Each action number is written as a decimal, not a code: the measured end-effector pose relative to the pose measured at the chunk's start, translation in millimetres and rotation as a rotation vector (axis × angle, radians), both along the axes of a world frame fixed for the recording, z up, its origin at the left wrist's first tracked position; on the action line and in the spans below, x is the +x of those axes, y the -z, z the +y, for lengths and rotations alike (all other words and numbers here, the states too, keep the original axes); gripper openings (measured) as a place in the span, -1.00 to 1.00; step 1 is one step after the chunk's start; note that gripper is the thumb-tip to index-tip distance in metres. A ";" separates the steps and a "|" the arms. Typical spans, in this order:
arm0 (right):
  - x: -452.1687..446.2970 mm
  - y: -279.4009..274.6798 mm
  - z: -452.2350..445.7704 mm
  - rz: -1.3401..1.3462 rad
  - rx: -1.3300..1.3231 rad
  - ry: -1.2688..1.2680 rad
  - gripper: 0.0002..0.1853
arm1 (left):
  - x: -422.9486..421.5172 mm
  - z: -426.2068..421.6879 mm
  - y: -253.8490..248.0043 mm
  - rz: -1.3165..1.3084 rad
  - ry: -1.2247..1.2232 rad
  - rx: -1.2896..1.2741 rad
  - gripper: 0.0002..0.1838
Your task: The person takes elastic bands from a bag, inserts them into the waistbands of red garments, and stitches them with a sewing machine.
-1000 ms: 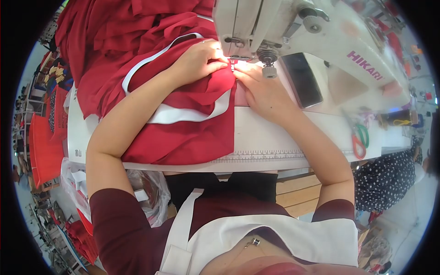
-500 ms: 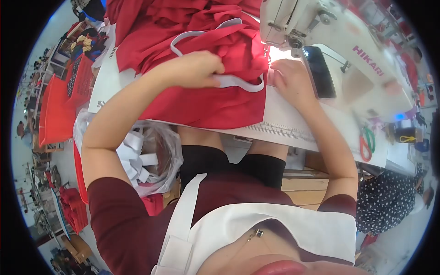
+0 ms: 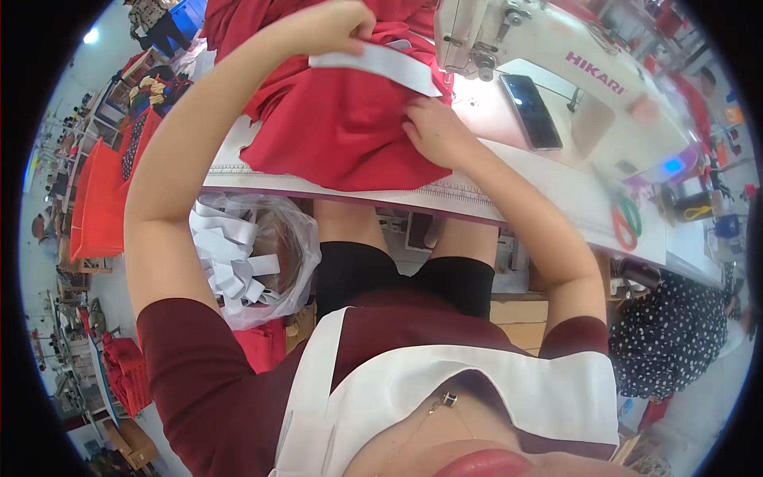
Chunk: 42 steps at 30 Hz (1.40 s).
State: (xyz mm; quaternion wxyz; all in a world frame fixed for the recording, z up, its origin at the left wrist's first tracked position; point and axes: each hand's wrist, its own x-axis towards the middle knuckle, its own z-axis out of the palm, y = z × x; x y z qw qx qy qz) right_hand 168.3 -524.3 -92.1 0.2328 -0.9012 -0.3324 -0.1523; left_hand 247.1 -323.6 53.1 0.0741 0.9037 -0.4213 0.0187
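At the top of the head view, my left hand (image 3: 338, 30) is closed on a white elastic band (image 3: 385, 65), which runs flat to the right across the red fabric (image 3: 342, 131). Its pointed end lies just above my right hand (image 3: 439, 131). That hand's fingers are bent and closed on the edge of the red fabric, to the left of and below the sewing machine (image 3: 548, 56) head. My right fingertips are partly hidden in the folds. More red fabric is heaped beyond the band.
A phone (image 3: 531, 111) lies on the machine bed, and scissors (image 3: 626, 221) with red and green handles sit at the right. A ruler strip (image 3: 461, 193) marks the front edge. Below left hangs a plastic bag (image 3: 298, 238) of white strips (image 3: 230, 238); red crates (image 3: 99, 199) stand further left.
My left hand has moved up and away with the band, which now lies straighter. My right hand has shifted left from beside the needle onto the fabric, which has moved and turned.
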 end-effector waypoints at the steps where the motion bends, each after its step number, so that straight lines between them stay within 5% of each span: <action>1: 8.8 1.7 7.3 0.011 -0.056 0.045 -0.78 | -1.4 -9.5 -10.6 -0.143 -0.094 0.086 -0.87; 5: 26.5 -0.3 33.9 0.138 -0.075 0.145 -0.70 | -10.3 -38.1 -28.8 -0.426 0.003 0.517 -0.74; 8: -4.0 -17.8 46.5 0.326 0.383 -0.098 -0.68 | -8.2 -43.7 -6.7 -0.045 0.245 0.245 -0.81; 10: -75.2 -53.2 44.6 0.619 0.609 -0.372 -0.76 | -19.1 -45.2 30.3 0.269 0.352 0.355 -0.75; 11: -108.1 -69.5 34.6 0.399 0.563 -0.530 -0.77 | -46.4 -55.8 30.5 0.363 0.316 0.637 -0.72; 13: -149.0 -52.1 11.7 0.394 0.457 -0.635 -0.79 | -50.6 -34.2 72.9 0.317 0.161 0.835 -0.71; 16: -166.1 27.3 -2.9 0.580 0.270 -0.426 -0.86 | -40.8 1.1 73.1 0.164 -0.165 0.287 -0.73; 18: -169.7 50.3 5.0 0.597 0.258 -0.329 -0.88 | -42.1 11.4 55.8 0.578 -0.217 -0.022 -0.80; 19: -164.8 44.8 9.7 0.457 0.457 -0.289 -0.85 | -47.4 11.5 44.8 0.860 -0.240 -0.178 -0.80; 20: -159.1 36.8 10.6 0.316 0.649 -0.255 -0.80 | -56.3 7.7 37.3 0.858 -0.236 -0.179 -0.80; 22: -135.0 10.4 9.2 0.743 0.959 -0.124 -0.67 | -87.8 -3.9 29.4 1.349 -0.276 -0.479 -0.77; 23: -118.5 10.0 16.9 1.029 1.311 -0.140 -0.63 | -92.6 -6.3 33.8 1.354 -0.293 -0.484 -0.77; 25: -95.2 8.3 22.7 1.314 1.758 -0.259 -0.70 | -98.2 -8.7 38.5 1.568 -0.327 -0.421 -0.72; 27: -87.2 -4.9 26.7 1.239 1.870 -0.280 -0.72 | -104.5 -12.0 30.9 1.303 -0.180 0.197 -0.66; 31: -85.0 -22.5 29.5 1.216 1.961 -0.325 -0.76 | -112.4 -7.1 55.2 1.346 0.075 0.411 -0.61; 33: -86.5 -24.5 32.0 1.267 2.167 -0.370 -0.72 | -134.9 -32.8 49.2 1.176 -0.362 0.534 -0.58; 35: -88.7 -21.1 27.6 1.292 2.181 -0.541 -0.72 | -146.7 -39.3 52.5 1.096 -0.324 0.377 -0.61; 36: -89.8 -20.2 25.9 1.316 2.178 -0.718 -0.72 | -140.9 -26.2 84.6 1.015 -0.173 -0.044 -0.64; 39: -104.0 -25.9 27.5 1.284 2.132 -0.566 -0.70 | -149.0 -13.2 84.9 0.833 -0.170 -0.371 -0.75; 42: -122.5 -23.7 24.2 1.339 2.115 -0.476 -0.67 | -145.7 3.3 77.4 1.234 -0.467 -0.906 -0.80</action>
